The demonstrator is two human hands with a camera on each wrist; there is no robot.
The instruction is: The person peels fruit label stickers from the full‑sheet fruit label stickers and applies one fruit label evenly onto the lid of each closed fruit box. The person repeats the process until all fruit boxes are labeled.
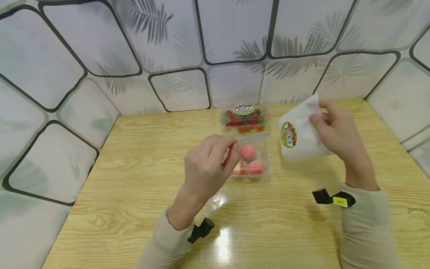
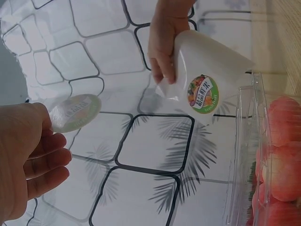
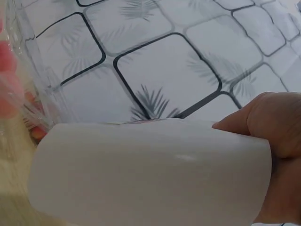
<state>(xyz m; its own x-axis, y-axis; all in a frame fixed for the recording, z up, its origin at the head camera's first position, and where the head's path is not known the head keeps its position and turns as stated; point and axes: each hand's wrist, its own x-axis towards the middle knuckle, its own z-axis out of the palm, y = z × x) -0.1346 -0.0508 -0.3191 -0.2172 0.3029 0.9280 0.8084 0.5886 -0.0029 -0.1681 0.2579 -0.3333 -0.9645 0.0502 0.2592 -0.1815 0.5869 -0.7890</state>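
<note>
My left hand (image 1: 208,164) pinches an oval sticker (image 2: 77,114) by one end between thumb and forefinger; its other fingers are loosely bent in the left wrist view. In the head view the sticker is above a clear plastic box (image 1: 268,166) holding peaches (image 1: 248,152). Off to the right, my right hand (image 1: 342,130) grips a curved white sheet (image 1: 304,129) of sticker backing, thumb on its near face. One oval fruit sticker (image 1: 288,135) is on that sheet. The right wrist view shows mostly its blank side.
Behind the peaches stands a clear plastic box (image 1: 221,118) of strawberries with an oval sticker (image 1: 243,109) on its lid. Small orange-red fruits (image 1: 245,130) show at its near side. A patterned wall covering (image 1: 235,86) borders the wooden table (image 1: 144,168).
</note>
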